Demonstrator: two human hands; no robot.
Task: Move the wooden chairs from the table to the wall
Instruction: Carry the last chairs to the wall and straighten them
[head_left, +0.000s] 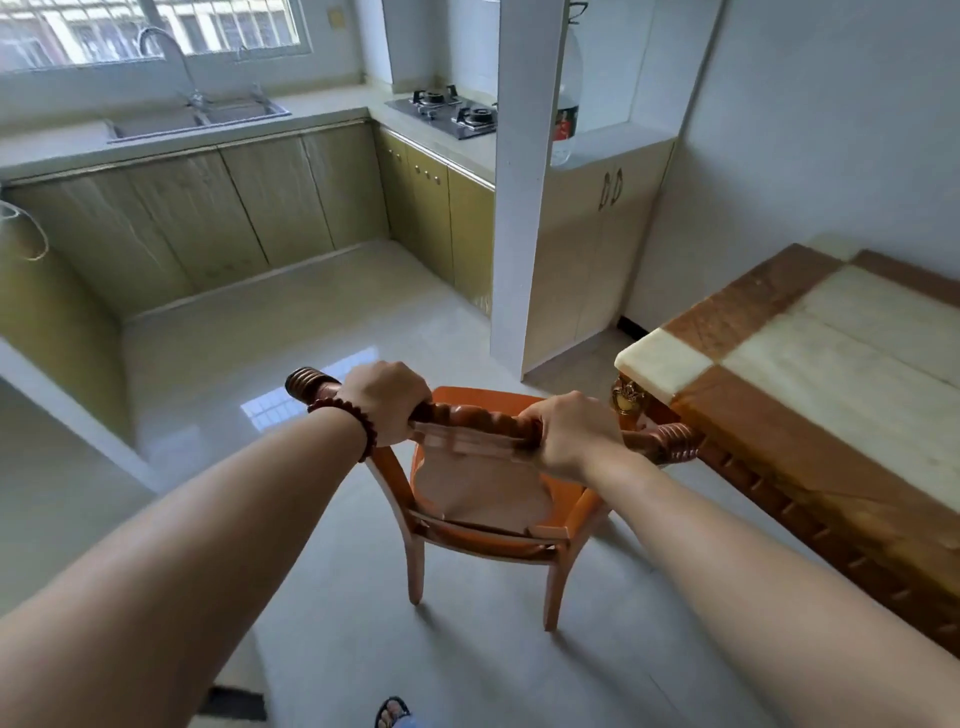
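Note:
A wooden chair with an orange frame and a pale back panel stands on the tiled floor just in front of me, its back toward me. My left hand grips the left part of the carved top rail, a bead bracelet on its wrist. My right hand grips the right part of the same rail. The table, with a brown and cream checkered top, is at the right; its near corner almost touches the chair's right rail end.
A white pillar rises beyond the chair, with a cabinet and a large bottle behind it. Kitchen counters with a sink and a gas hob line the far walls. Open tiled floor lies to the left. A sandalled foot shows below.

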